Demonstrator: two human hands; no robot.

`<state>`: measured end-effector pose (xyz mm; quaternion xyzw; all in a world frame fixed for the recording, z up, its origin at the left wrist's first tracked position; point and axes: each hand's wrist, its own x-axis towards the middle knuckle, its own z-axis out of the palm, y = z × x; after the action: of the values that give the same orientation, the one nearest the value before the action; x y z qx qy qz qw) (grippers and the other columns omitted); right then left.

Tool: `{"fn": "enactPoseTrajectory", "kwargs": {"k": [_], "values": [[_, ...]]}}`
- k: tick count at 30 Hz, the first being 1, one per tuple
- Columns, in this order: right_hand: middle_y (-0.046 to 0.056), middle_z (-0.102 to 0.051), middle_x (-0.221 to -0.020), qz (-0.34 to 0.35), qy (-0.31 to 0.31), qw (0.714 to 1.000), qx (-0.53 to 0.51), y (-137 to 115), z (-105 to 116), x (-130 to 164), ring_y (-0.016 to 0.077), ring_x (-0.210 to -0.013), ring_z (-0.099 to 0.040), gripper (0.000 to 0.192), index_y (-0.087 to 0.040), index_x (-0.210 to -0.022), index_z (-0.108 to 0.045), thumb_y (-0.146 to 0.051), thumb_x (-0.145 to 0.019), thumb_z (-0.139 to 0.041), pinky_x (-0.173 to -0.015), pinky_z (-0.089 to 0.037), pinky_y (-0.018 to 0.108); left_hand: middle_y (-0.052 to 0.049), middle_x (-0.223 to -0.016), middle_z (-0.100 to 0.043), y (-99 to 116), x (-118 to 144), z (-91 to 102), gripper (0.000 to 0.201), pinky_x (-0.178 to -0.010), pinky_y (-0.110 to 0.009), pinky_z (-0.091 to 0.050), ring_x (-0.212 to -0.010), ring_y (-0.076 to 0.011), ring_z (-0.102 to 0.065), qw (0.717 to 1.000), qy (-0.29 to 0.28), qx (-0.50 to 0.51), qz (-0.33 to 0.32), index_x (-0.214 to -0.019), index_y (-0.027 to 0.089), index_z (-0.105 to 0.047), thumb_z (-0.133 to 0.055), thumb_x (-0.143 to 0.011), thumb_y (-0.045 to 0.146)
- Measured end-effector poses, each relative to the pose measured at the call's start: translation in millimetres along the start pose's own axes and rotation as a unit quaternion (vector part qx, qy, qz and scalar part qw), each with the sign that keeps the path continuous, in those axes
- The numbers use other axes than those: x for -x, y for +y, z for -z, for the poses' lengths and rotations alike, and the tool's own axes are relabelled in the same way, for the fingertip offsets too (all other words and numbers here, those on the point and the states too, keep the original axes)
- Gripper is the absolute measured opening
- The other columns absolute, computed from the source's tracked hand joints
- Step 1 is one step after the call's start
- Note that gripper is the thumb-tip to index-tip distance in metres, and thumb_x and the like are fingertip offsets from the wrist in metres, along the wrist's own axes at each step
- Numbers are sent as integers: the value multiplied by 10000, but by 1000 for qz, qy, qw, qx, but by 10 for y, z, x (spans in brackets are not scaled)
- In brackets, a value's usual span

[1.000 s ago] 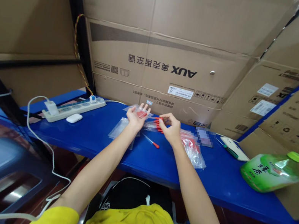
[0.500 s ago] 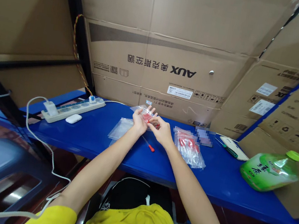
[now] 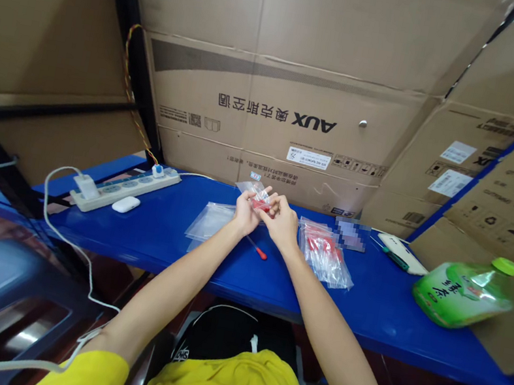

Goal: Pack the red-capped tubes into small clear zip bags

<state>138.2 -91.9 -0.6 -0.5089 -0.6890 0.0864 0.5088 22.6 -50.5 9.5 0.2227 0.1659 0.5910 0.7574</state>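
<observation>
Above the blue tabletop, my left hand [image 3: 245,215] holds a clear plastic zip bag [image 3: 248,187] with something red showing in it. My right hand [image 3: 282,223] meets it from the right, its thumb and fingers pinched on the bag's near edge beside the red part. What exactly lies between the fingertips is too small to make out. Just below the hands, a screwdriver-like tool with a red handle [image 3: 261,253] and thin shaft rests on the table. Flat clear bags [image 3: 212,221] lie left of my left wrist. A stack of bags with red contents [image 3: 325,254] lies to the right.
A white power strip [image 3: 126,188] with a plugged-in cable and a small white case [image 3: 126,204] sit at left. On the right lie a green-capped bottle [image 3: 463,292], a white device [image 3: 400,252] and a green-handled tool [image 3: 394,259]. Cardboard [image 3: 273,102] walls the back.
Both hands have shifted slightly to the right with the bag. The fingers of my left hand have curled more around it, and my right hand has closed in on it.
</observation>
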Motion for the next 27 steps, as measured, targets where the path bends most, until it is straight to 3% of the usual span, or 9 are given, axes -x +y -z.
{"fn": "enactPoseTrajectory", "kwargs": {"k": [3, 7, 11, 16, 21, 27], "values": [[-55, -610, -697, -9, 8, 1000, 21, 7, 4, -1, 183, -641, -589, 286, -276, -1004, -576, -424, -824, -743, -617, -392, 265, -181, -1098, -750, -21, 7, -7, 570, -830, -490, -600, -818, -292, -738, 1000, -13, -11, 25, -1356, 74, -585, -432, -848, 284], [-37, -644, -768, 1, -10, 1000, 28, -12, 25, -7, 189, -691, -609, 278, -276, -1044, -610, -421, -841, -731, -655, -415, 274, -150, -1241, -734, 1, 8, -13, 565, -828, -475, -607, -883, -288, -741, 1000, 12, 5, -12, -1388, 144, -561, -451, -840, 230], [14, -693, -950, 49, -29, 998, 23, -52, 101, -19, 210, -812, -641, 255, -271, -1088, -660, -383, -863, -704, -716, -460, 295, -210, -1260, -718, 74, 4, 5, 618, -926, -523, -582, -1023, -338, -732, 1000, -13, 10, 26, -1382, 67, -585, -443, -823, 288], [59, -686, -1047, 68, -2, 997, 21, 18, 216, -65, 220, -877, -651, 264, -268, -1149, -698, -291, -899, -617, -803, -499, 325, -192, -1369, -672, 174, 29, 6, 597, -1022, -487, -552, -1286, -322, -640, 999, -35, 31, -19, -1359, 88, -591, -449, -803, 251], [9, -731, -882, 15, -31, 995, -91, 143, 197, -115, 196, -769, -675, 191, -256, -1046, -694, -328, -896, -600, -763, -526, 316, -169, -1440, -630, 212, 71, -48, 596, -1057, -519, -534, -1402, -324, -555, 997, -62, 30, -33, -1360, 139, -587, -453, -785, 218], [27, -741, -887, 12, -29, 980, -198, 91, 179, -131, 190, -806, -690, 168, -217, -927, -692, -337, -834, -621, -738, -534, 302, -231, -1352, -670, 262, 33, 4, 574, -1015, -455, -566, -1335, -318, -613, 1000, -7, 11, 3, -1336, 52, -602, -449, -816, 239]]}}
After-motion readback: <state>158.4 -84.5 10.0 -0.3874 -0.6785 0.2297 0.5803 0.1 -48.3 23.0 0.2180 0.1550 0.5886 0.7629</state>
